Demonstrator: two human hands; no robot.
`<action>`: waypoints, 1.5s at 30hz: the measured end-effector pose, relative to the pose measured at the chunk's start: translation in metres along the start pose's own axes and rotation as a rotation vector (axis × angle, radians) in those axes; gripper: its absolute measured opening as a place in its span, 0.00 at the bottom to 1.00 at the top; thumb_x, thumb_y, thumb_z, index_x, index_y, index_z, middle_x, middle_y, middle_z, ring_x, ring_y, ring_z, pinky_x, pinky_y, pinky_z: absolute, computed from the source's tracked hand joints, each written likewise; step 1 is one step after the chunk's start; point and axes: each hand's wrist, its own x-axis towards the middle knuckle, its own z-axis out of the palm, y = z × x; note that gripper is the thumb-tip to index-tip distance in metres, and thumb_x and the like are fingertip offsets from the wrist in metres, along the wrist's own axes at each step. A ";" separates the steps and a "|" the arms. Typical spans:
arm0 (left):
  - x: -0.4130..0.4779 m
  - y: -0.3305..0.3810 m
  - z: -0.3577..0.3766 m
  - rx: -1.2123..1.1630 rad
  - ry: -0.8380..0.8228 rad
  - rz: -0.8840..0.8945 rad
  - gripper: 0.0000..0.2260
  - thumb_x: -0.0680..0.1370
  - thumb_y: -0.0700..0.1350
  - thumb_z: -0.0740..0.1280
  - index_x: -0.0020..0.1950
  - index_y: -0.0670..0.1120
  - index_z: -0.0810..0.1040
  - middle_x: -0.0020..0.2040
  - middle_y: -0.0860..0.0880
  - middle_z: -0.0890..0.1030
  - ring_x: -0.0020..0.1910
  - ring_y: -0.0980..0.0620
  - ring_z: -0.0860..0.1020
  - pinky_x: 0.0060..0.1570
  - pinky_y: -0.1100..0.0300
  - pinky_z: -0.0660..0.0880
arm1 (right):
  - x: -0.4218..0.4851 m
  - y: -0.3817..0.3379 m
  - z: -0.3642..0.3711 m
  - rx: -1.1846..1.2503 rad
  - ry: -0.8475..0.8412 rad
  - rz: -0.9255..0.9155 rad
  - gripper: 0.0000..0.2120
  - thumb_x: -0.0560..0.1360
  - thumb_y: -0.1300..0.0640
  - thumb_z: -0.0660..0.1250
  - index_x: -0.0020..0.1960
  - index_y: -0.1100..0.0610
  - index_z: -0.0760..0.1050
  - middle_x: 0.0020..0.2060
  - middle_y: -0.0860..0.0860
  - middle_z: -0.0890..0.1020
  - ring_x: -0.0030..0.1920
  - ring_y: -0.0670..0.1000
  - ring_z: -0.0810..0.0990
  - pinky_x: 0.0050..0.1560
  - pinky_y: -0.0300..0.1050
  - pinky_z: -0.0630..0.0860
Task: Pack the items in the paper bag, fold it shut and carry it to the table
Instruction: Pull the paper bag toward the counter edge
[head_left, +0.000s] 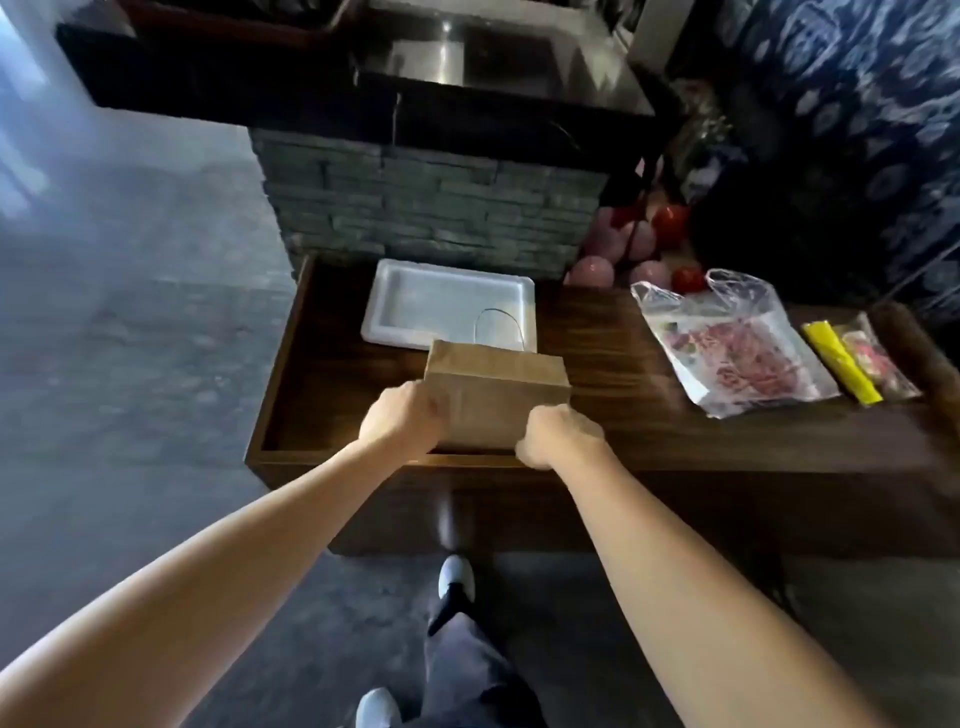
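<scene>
Brown paper fills both grips: the left hand (402, 418) clenches the left near edge of the paper bag (496, 397), and the right hand (558, 436) clenches its right near corner, knuckles up, both forearms stretched straight forward from the body. The bag stands at the near edge of the dark wooden counter (623, 358), its top looking flat and closed, though blur hides the fold. Just beyond it lies a white foam tray (415, 312). To the right, well apart, a clear plastic bag (737, 348) and a yellow packet (841, 364) remain unpacked. I judge this as handling or setting the bag; next, those 2 items likely need loading, which means reopening the top.
</scene>
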 end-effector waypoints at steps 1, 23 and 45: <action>0.010 0.002 -0.001 -0.072 0.063 -0.022 0.09 0.74 0.47 0.61 0.47 0.45 0.78 0.44 0.43 0.83 0.41 0.40 0.79 0.37 0.55 0.73 | 0.005 0.008 -0.005 0.089 0.012 0.063 0.18 0.72 0.48 0.65 0.57 0.56 0.77 0.49 0.55 0.80 0.41 0.57 0.77 0.34 0.46 0.70; 0.105 0.027 -0.009 -0.527 0.129 -0.254 0.06 0.74 0.43 0.69 0.42 0.55 0.82 0.44 0.52 0.84 0.46 0.47 0.83 0.43 0.54 0.80 | 0.093 0.064 -0.005 1.389 0.093 0.285 0.09 0.70 0.64 0.73 0.41 0.50 0.79 0.43 0.48 0.83 0.46 0.51 0.81 0.47 0.46 0.80; 0.065 0.060 -0.053 0.333 0.132 0.808 0.04 0.69 0.40 0.77 0.40 0.46 0.83 0.43 0.46 0.78 0.42 0.44 0.76 0.35 0.52 0.78 | 0.077 0.024 -0.110 0.662 0.123 -0.813 0.10 0.73 0.65 0.66 0.43 0.53 0.84 0.39 0.47 0.84 0.40 0.44 0.80 0.44 0.41 0.80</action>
